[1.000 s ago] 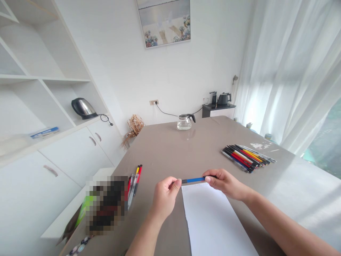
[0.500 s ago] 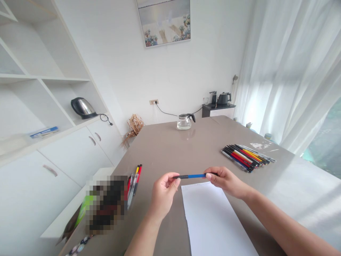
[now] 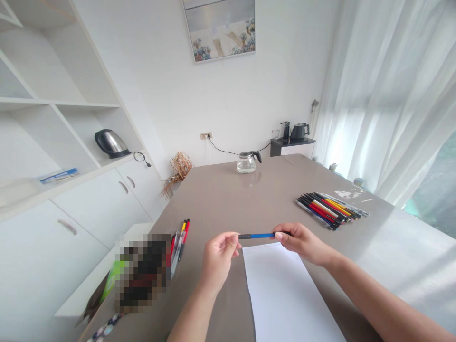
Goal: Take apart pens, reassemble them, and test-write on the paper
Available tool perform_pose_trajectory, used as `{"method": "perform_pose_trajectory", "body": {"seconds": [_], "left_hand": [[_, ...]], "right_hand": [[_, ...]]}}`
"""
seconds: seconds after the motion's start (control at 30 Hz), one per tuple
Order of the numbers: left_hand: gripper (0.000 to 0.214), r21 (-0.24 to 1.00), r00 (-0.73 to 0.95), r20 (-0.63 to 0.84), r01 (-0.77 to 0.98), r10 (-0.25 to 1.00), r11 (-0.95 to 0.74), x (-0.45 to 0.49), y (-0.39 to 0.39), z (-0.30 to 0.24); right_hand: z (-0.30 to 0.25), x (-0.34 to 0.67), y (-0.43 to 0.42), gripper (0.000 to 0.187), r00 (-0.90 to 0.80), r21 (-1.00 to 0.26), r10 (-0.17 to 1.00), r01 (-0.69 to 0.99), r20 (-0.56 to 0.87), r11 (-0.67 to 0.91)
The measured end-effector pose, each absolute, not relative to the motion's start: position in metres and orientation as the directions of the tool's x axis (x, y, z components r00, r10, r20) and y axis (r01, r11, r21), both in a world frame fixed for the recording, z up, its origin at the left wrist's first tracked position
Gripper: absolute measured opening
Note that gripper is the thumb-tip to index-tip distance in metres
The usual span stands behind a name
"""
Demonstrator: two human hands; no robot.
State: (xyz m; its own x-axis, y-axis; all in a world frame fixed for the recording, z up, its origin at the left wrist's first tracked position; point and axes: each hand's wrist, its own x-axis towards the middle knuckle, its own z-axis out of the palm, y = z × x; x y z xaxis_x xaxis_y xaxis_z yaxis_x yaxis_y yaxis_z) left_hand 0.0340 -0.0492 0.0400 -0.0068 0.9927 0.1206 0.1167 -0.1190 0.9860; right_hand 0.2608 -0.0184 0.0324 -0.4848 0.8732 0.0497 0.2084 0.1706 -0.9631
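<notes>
A blue pen (image 3: 261, 235) with a dark ribbed grip is held level between my two hands, above the far edge of a white sheet of paper (image 3: 285, 289). My left hand (image 3: 221, 251) pinches its grip end between thumb and forefinger, hiding the tip. At the other end, my right hand (image 3: 295, 240) is closed on the black end, thumb in front. Off to the right lies a row of pens (image 3: 329, 210) in black, red, white, yellow and clear. A smaller group of pens (image 3: 180, 244) rests left of my left hand.
A glass pot (image 3: 246, 164) with a black handle stands at the table's far end. A blurred-out dark object (image 3: 144, 273) and a string of beads (image 3: 107, 328) lie at the left edge. Paper scraps (image 3: 348, 194) are beyond the pen row.
My left thumb and fingers have shifted slightly on the grip end, now covering its tip. The pen and my right hand stay nearly in place.
</notes>
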Motion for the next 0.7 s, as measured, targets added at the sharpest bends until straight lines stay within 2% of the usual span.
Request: {"method": "perform_pose_trajectory", "body": {"seconds": [0.1, 0.2, 0.33, 0.43, 0.6, 0.7], "left_hand": [[0.034, 0.998, 0.031, 0.068, 0.004, 0.997, -0.068, 0.0361, -0.0505, 0.0419], [0.029, 0.997, 0.025, 0.05, -0.057, 0.998, -0.048, 0.0371, -0.0503, 0.0423], [0.024, 0.997, -0.005, 0.061, -0.043, 0.998, -0.061, 0.0366, -0.0495, 0.0413], [0.029, 0.998, -0.033, 0.061, -0.005, 0.998, -0.061, 0.0366, -0.0497, 0.0413], [0.04, 0.994, 0.042, 0.047, -0.103, 0.998, -0.042, 0.0385, -0.0515, 0.0434], [0.036, 0.991, 0.056, 0.045, -0.129, 0.997, -0.037, 0.0389, -0.0515, 0.0429]], "right_hand": [[0.0329, 0.2607, -0.0187, 0.037, -0.479, -0.96, 0.876, 0.221, 0.048, 0.174], [0.0345, 0.2599, -0.02, 0.039, -0.483, -0.959, 0.875, 0.227, 0.04, 0.169], [0.0362, 0.2587, -0.0216, 0.039, -0.493, -0.962, 0.869, 0.222, 0.031, 0.16], [0.036, 0.2589, -0.0213, 0.039, -0.492, -0.966, 0.87, 0.208, 0.034, 0.155], [0.0348, 0.2601, -0.0193, 0.039, -0.466, -0.972, 0.883, 0.181, 0.051, 0.152], [0.035, 0.2596, -0.0192, 0.04, -0.466, -0.977, 0.884, 0.168, 0.042, 0.135]]}}
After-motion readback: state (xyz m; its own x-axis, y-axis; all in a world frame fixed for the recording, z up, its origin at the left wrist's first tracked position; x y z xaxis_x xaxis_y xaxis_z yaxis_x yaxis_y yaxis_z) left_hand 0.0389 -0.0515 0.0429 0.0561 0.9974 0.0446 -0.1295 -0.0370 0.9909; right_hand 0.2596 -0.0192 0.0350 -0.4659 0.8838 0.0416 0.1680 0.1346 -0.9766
